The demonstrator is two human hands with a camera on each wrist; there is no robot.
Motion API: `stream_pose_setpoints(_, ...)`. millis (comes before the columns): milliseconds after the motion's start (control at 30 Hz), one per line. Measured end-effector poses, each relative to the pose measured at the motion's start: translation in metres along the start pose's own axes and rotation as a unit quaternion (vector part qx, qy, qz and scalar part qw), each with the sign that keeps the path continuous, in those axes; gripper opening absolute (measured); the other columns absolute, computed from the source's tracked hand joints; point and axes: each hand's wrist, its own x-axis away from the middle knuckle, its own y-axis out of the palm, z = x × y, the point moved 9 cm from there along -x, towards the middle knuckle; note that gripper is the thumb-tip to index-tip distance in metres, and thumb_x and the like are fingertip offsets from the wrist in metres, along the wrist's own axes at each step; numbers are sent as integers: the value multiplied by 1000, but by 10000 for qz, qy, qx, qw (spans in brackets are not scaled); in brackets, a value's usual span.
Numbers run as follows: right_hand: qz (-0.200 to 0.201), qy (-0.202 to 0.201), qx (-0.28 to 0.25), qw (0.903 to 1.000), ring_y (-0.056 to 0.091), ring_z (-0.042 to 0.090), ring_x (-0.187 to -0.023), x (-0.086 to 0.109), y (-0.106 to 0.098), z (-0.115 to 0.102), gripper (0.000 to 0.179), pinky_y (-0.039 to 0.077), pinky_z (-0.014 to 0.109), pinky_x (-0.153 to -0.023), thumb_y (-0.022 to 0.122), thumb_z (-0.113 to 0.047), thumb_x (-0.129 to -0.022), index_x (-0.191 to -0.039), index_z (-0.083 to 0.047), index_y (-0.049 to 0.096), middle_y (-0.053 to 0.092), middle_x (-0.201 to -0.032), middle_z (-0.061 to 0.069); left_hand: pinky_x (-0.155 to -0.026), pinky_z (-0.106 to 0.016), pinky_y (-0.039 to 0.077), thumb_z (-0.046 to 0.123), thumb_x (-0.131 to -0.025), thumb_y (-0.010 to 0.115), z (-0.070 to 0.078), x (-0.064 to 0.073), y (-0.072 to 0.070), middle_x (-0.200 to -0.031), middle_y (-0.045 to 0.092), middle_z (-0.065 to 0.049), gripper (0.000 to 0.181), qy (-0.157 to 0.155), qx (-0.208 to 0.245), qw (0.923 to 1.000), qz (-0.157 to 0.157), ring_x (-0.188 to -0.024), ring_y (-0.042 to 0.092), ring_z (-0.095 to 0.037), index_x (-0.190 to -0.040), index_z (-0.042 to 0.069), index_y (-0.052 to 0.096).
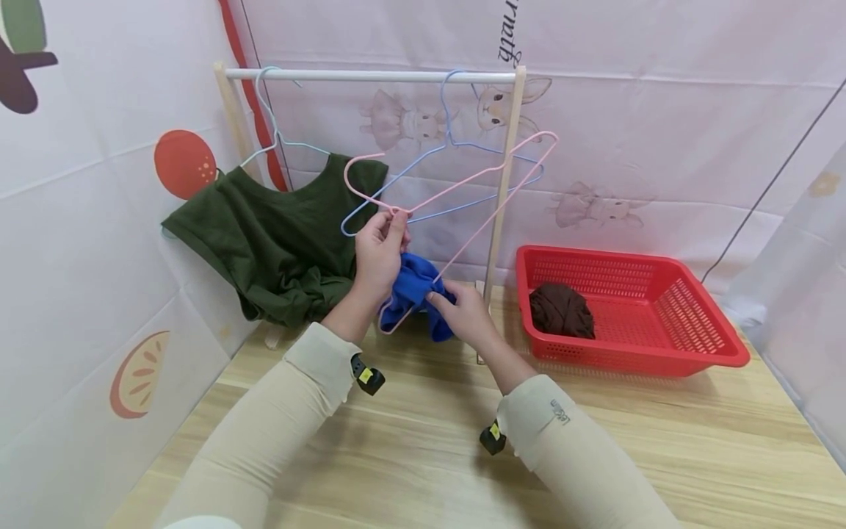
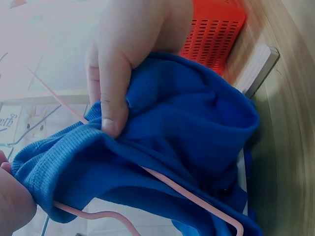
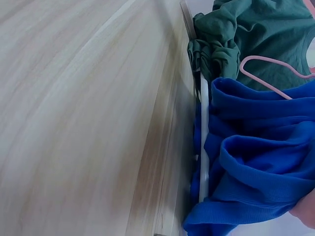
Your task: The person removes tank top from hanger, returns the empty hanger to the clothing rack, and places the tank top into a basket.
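My left hand (image 1: pixel 380 253) pinches a pink hanger (image 1: pixel 463 178) just below its hook, holding it tilted, with one end raised to the right. Lower down, a blue garment (image 1: pixel 413 279) with a ribbed edge hangs bunched around the hanger's lower end, which pokes out of the cloth. With thumb and fingers, my right hand (image 1: pixel 463 312) pinches the garment's edge beside the hanger's bar. In the left wrist view, the blue cloth (image 2: pixel 192 108) lies in loose folds, and the left hand (image 2: pixel 17 201) is at its ribbed edge, mostly cut off.
A rack (image 1: pixel 370 76) stands behind, bearing a dark green garment (image 1: pixel 284 235) on a mint hanger (image 1: pixel 271 121) and a bare blue hanger (image 1: pixel 449 139). To the right, a red basket (image 1: pixel 634 356) holds a crumpled brown cloth (image 1: pixel 562 310). All stand on a wooden table (image 1: pixel 423 441).
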Motion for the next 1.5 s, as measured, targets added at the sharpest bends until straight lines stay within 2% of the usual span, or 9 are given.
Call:
stream_pose_setpoints(67,5,-32,-4,10000,57,20,-79,0,-2,-1,16,48,33,-71,64,-23,-96,-91,-9,70,65,-84,7,-55,-21,42,7,-101,52,-2,0,0,-70,54,-6,28,-44,5,10000,-14,-59,46,-15,-106,-20,56)
stream_pose_setpoints(300,47,18,-64,10000,60,19,-84,0,-5,3,19,50,33,-75,62,-26,-97,-97,-9,72,69,-92,7,-56,-20,42,12,-102,52,-24,-8,-2,-71,54,-3,32,-212,-22,9998,3,-60,47,-15,-109,-19,57)
stream_pose_setpoints(467,36,-31,-25,10000,59,20,-82,-2,-6,2,20,49,33,-74,62,-26,-97,-97,-8,72,69,-90,8,-58,-19,47,18,-102,53,-29,-10,-3,-72,56,-3,36,-197,61,9998,47,-60,50,-13,-110,-16,59)
stream_pose_setpoints(667,-41,-31,-71,10000,59,20,-82,-2,-7,1,21,49,32,-74,62,-27,-97,-98,-9,72,69,-90,7,-65,-21,54,23,-102,52,-30,-10,-5,-76,62,-8,32,-239,257,9994,47,-62,58,-14,-103,-6,64)
stream_pose_setpoints(933,-103,71,-72,9999,62,21,-86,-1,-9,5,22,53,38,-79,61,-28,-98,-102,-9,72,71,-95,8,-74,-25,58,22,-101,55,-27,-11,-4,-81,69,-3,30,-393,233,9987,-239,-67,65,-15,-105,-5,67)
stream_pose_setpoints(1167,-210,254,93,9994,63,21,-88,1,-9,7,26,54,40,-81,60,-33,-98,-105,-11,71,71,-99,7,-75,-30,59,14,-99,58,-25,-13,0,-83,73,-5,21,-384,662,9962,-416,-69,71,-15,-109,-4,63)
stream_pose_setpoints(1333,-215,288,148,9992,60,20,-82,2,-9,9,23,50,34,-73,61,-32,-98,-100,-11,71,69,-89,6,-73,-29,59,13,-98,60,-25,-13,0,-86,73,-7,16,-505,670,9956,-410,-72,72,-14,-104,-1,64)
stream_pose_setpoints(1500,-143,227,140,9995,53,20,-72,2,-10,9,22,44,31,-63,62,-29,-97,-88,-10,68,58,-72,4,-71,-29,59,8,-96,62,-23,-13,1,-86,72,-10,8,-687,900,9929,-356,-73,73,-15,-100,3,66)
